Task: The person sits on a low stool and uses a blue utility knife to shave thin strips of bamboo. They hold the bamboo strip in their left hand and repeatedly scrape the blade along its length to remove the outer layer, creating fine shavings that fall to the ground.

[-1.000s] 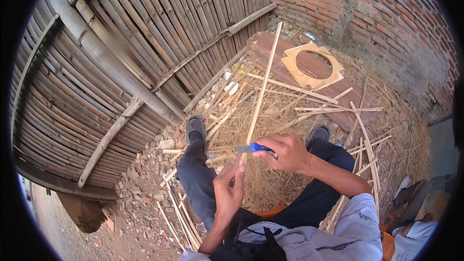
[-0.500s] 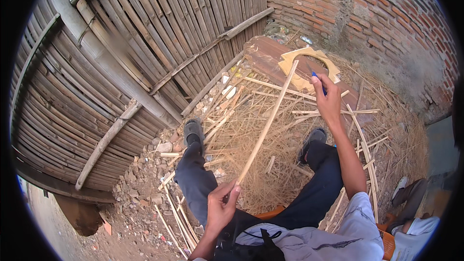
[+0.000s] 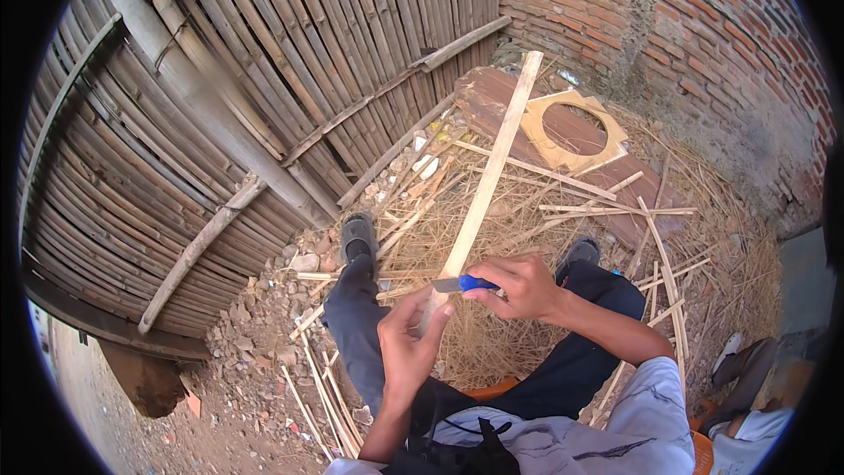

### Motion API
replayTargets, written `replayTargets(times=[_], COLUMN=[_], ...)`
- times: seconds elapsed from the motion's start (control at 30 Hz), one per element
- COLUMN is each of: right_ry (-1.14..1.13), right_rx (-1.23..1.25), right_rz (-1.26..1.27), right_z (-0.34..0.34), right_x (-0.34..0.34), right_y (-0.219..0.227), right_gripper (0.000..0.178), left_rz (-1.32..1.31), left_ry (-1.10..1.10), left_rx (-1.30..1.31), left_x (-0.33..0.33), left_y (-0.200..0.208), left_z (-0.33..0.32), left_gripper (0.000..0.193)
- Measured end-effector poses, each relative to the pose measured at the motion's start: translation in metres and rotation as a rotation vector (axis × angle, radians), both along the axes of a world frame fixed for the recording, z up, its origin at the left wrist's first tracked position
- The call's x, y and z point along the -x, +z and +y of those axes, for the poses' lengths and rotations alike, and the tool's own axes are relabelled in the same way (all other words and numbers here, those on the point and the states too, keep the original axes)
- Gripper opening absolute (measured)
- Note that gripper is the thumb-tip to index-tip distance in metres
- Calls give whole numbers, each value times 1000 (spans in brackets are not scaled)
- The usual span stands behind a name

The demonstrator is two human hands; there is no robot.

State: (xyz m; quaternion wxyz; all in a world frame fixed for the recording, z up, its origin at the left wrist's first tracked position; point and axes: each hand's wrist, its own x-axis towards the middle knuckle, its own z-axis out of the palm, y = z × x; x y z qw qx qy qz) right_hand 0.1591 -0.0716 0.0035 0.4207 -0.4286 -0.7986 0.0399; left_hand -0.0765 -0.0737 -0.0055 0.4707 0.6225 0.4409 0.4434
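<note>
My left hand [image 3: 410,339] is closed round the near end of a long, flat, pale bamboo strip [image 3: 492,178]. The strip slants away from me, its far end over the brown board. In my right hand [image 3: 522,287] is a knife [image 3: 475,283] with a blue handle, gripped in closed fingers. Its short grey blade [image 3: 447,285] lies across the strip just beyond my left fingers. The palm side of my right hand is partly hidden.
Straw-like shavings [image 3: 475,343] cover the ground between my feet. A brown board [image 3: 492,97] carries a yellowish piece with a round hole [image 3: 538,134]. Cut strips [image 3: 670,277] lie on both sides. A bamboo wall [image 3: 290,62] and brick wall [image 3: 589,9] stand ahead. Another person's leg [image 3: 745,359] shows at right.
My right hand has come down and toward me, bringing the knife onto the strip near my left hand. The strip has turned its broad face up and its far end sits higher.
</note>
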Motion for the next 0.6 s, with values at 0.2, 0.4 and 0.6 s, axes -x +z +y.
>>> replayTargets(times=[0.2,0.4,0.6], right_ry=[10,-17,-107], right_rx=[-1,-7,-59], right_rz=[-10,-7,-18], right_z=[1,0,0], right_x=[-1,-5,-7], right_y=[6,6,16], right_gripper=[31,33,30], left_rz=[-54,-143,-212], left_ry=[16,-23,-38], left_rx=[-69,116,187], left_x=[-10,-12,-11], left_y=[6,13,12], left_z=[0,1,-1], left_gripper=[37,35,36])
